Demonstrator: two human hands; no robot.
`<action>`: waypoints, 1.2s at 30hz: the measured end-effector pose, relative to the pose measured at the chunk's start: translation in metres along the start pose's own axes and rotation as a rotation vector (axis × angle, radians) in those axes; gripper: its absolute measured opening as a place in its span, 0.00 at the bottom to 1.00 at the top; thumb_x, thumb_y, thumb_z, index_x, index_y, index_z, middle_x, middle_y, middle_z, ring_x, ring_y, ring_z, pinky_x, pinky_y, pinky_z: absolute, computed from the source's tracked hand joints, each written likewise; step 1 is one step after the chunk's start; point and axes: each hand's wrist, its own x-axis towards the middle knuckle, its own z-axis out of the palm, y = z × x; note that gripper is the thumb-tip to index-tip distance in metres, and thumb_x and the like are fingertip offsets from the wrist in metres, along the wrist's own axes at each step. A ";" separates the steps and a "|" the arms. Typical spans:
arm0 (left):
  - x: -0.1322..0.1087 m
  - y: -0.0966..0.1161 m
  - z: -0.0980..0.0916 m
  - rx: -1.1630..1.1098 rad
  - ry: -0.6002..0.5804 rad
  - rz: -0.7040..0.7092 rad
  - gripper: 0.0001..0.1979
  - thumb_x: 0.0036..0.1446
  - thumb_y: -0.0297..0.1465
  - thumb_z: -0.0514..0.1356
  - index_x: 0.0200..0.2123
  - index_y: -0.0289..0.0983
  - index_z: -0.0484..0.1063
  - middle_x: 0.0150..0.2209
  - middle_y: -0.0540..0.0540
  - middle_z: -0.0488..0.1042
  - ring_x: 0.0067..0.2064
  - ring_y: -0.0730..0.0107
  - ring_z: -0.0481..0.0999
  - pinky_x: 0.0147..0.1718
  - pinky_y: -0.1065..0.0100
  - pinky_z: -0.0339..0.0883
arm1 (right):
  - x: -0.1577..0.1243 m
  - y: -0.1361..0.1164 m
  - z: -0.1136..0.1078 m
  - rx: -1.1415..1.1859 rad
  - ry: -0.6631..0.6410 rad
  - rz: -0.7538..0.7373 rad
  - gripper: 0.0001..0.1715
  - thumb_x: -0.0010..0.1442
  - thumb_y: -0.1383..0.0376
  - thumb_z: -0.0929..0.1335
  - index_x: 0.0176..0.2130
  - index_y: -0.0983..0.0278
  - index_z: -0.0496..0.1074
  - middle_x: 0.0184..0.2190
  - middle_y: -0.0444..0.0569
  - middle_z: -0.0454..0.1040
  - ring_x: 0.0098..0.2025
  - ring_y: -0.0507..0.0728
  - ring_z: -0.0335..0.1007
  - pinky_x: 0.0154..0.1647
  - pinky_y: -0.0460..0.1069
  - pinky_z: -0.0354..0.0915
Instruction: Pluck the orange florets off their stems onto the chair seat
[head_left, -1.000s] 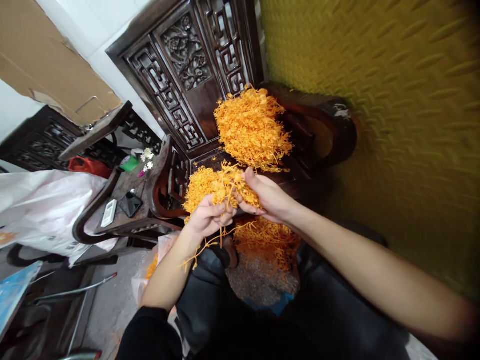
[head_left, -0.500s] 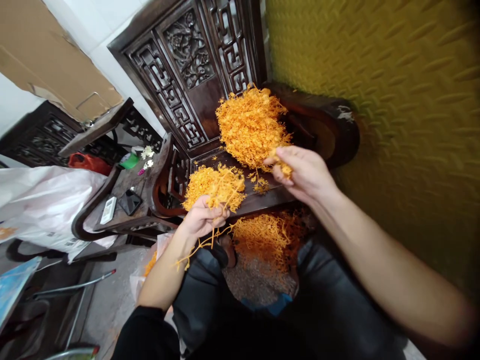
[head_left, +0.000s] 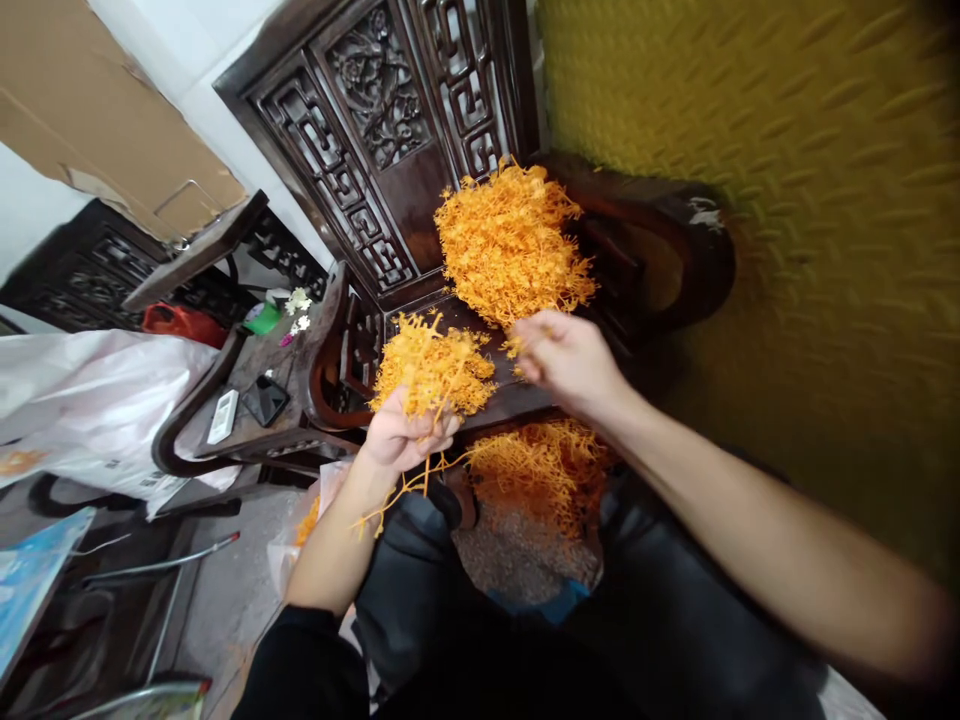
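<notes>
Nearby, carved chair (head_left: 390,170), orange heap (head_left: 510,245)

- We see a dark carved wooden chair (head_left: 390,130) against a white wall (head_left: 187,60).
- To our right stands a yellow embossed panel (head_left: 750,150).
- A grey floor (head_left: 225,590) lies below.
</notes>
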 end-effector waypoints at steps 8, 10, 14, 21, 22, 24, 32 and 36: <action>0.001 0.000 -0.006 0.007 -0.020 -0.125 0.22 0.44 0.38 0.76 0.17 0.33 0.69 0.13 0.52 0.57 0.19 0.78 0.58 0.16 0.77 0.51 | -0.009 -0.020 0.003 0.250 -0.229 0.191 0.28 0.54 0.50 0.81 0.44 0.64 0.72 0.32 0.46 0.74 0.21 0.47 0.65 0.13 0.43 0.47; 0.001 -0.003 -0.006 0.008 -0.026 -0.160 0.21 0.44 0.37 0.76 0.18 0.32 0.70 0.12 0.52 0.56 0.19 0.78 0.58 0.16 0.77 0.50 | -0.014 -0.023 0.008 0.276 -0.256 0.253 0.31 0.56 0.47 0.79 0.48 0.65 0.73 0.27 0.41 0.70 0.19 0.46 0.58 0.13 0.43 0.42; -0.002 -0.008 -0.004 0.072 0.025 -0.233 0.20 0.40 0.37 0.78 0.18 0.32 0.71 0.13 0.51 0.61 0.17 0.80 0.58 0.15 0.76 0.48 | -0.010 -0.022 0.003 0.099 -0.293 0.253 0.32 0.54 0.42 0.79 0.37 0.66 0.74 0.17 0.38 0.62 0.16 0.45 0.52 0.15 0.43 0.42; -0.007 -0.005 -0.002 0.178 0.089 -0.263 0.19 0.35 0.35 0.78 0.17 0.31 0.72 0.15 0.50 0.66 0.16 0.80 0.61 0.16 0.75 0.49 | 0.008 -0.023 -0.025 0.092 -0.038 0.116 0.31 0.53 0.44 0.80 0.30 0.62 0.66 0.28 0.47 0.74 0.20 0.48 0.63 0.14 0.44 0.47; -0.006 -0.005 -0.003 0.178 0.101 -0.274 0.19 0.36 0.35 0.78 0.18 0.31 0.72 0.15 0.50 0.66 0.17 0.80 0.61 0.16 0.75 0.48 | 0.006 -0.025 -0.024 0.077 -0.130 0.148 0.30 0.54 0.45 0.79 0.32 0.63 0.67 0.31 0.49 0.75 0.21 0.48 0.64 0.15 0.44 0.47; -0.003 -0.004 -0.005 0.174 0.098 -0.302 0.20 0.37 0.36 0.78 0.18 0.31 0.71 0.16 0.50 0.65 0.17 0.82 0.59 0.17 0.75 0.46 | -0.002 -0.029 -0.020 0.039 -0.300 0.195 0.28 0.56 0.45 0.78 0.35 0.64 0.70 0.29 0.46 0.73 0.19 0.46 0.61 0.15 0.44 0.45; 0.002 -0.007 -0.003 0.261 0.082 -0.448 0.18 0.41 0.33 0.76 0.21 0.33 0.70 0.17 0.55 0.61 0.17 0.84 0.56 0.18 0.75 0.46 | -0.008 -0.031 -0.015 -0.457 -0.722 0.249 0.32 0.57 0.39 0.75 0.30 0.67 0.76 0.19 0.39 0.62 0.22 0.47 0.51 0.23 0.46 0.45; 0.004 -0.006 -0.001 0.358 0.084 -0.449 0.15 0.42 0.33 0.75 0.22 0.32 0.72 0.18 0.53 0.65 0.18 0.82 0.59 0.19 0.75 0.47 | -0.005 -0.029 -0.014 -0.542 -0.575 0.152 0.29 0.56 0.43 0.76 0.26 0.66 0.78 0.22 0.42 0.67 0.25 0.48 0.56 0.26 0.47 0.49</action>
